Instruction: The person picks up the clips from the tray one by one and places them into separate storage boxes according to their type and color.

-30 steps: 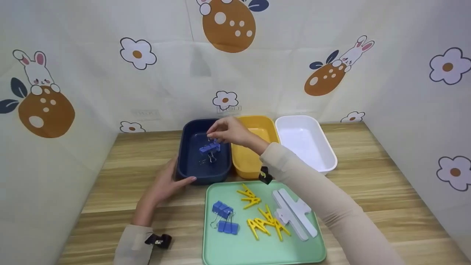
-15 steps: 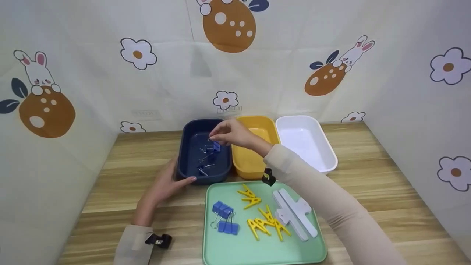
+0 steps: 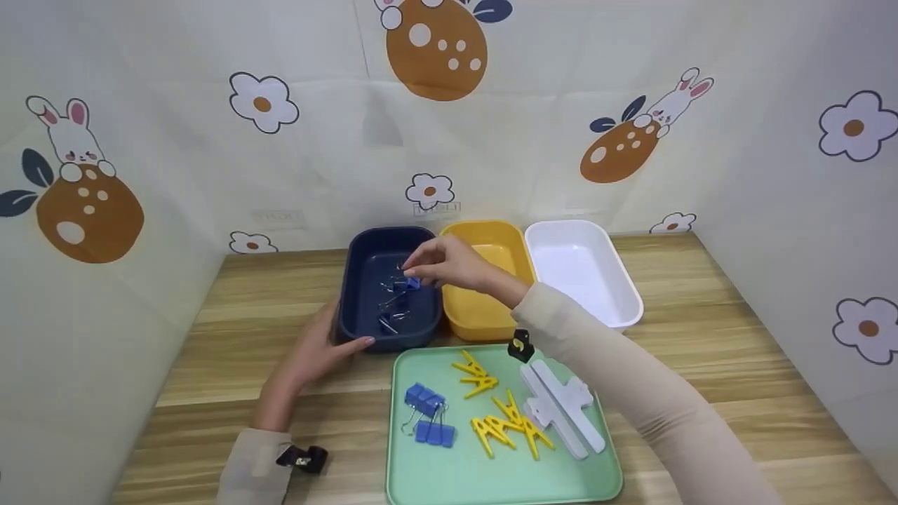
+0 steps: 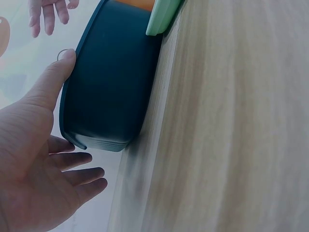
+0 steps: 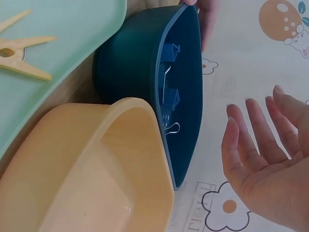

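My right hand (image 3: 449, 263) is over the navy bin (image 3: 358, 280), fingers loosely bent. In the right wrist view the same hand (image 5: 265, 150) shows nothing between its fingers. Blue binder clips with wire handles lie inside the bin, one binder clip (image 5: 170, 99) below that hand. My left hand (image 3: 319, 351) rests at the bin's near left corner. Its thumb (image 4: 60, 72) touches the rim, and the other fingers stretch along the outer side in the left wrist view. On the green tray (image 3: 449, 484) lie more blue binder clips (image 3: 435, 433).
Several yellow clothespins (image 3: 479, 384) and two white bag clips (image 3: 568, 407) share the green tray. A yellow bin (image 3: 466, 319) and a white bin (image 3: 589, 273) stand in a row right of the navy one. Patterned sheeting (image 3: 316, 175) rises behind the wooden table (image 3: 701, 315).
A second ago my right hand held up blue binder clips over the navy bin; they now lie inside it, let go. That hand has drifted slightly right and down. My left hand has stayed put.
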`<action>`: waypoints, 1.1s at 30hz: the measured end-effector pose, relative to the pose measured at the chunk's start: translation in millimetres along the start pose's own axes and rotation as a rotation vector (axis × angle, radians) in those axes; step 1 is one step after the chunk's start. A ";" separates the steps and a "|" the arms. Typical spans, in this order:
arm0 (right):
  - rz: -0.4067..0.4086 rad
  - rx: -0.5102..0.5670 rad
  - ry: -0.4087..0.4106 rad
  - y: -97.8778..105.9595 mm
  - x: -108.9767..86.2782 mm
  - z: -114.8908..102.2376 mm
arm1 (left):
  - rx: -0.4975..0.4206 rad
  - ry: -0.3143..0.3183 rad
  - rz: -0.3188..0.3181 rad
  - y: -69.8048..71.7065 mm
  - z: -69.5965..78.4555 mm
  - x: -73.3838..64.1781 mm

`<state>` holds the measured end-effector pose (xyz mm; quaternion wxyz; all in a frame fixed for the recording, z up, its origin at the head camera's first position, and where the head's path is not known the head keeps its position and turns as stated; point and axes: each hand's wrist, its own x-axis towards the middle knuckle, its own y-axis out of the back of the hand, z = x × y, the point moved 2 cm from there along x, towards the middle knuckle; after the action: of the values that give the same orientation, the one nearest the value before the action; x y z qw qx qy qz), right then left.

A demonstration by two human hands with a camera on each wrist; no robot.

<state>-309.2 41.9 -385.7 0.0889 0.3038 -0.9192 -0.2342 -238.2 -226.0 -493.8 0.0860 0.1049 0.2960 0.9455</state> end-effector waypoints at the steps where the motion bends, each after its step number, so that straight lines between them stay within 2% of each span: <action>1: -0.002 0.003 -0.001 0.0 -1.5 0.5 | 0.004 0.004 -0.001 0.0 0.0 -0.3; 7: -0.009 -0.004 0.006 0.4 -11.9 5.8 | 0.010 0.020 -0.007 -0.5 -0.5 -1.4; 12: -0.033 -0.013 0.004 -1.3 -20.5 10.8 | 0.000 0.003 -0.002 -1.0 -0.2 -1.7; 16: -0.049 -0.009 -0.008 -3.6 -26.6 12.6 | 0.030 -0.004 0.013 -0.7 -0.2 -2.4; 33: -0.205 0.025 0.003 -11.3 -49.5 25.9 | 0.058 0.004 0.009 0.5 0.3 -2.0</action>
<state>-271.7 73.4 -414.8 0.0622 0.3979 -0.8860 -0.2300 -236.2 -226.7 -493.5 0.0782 0.1069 0.3228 0.9372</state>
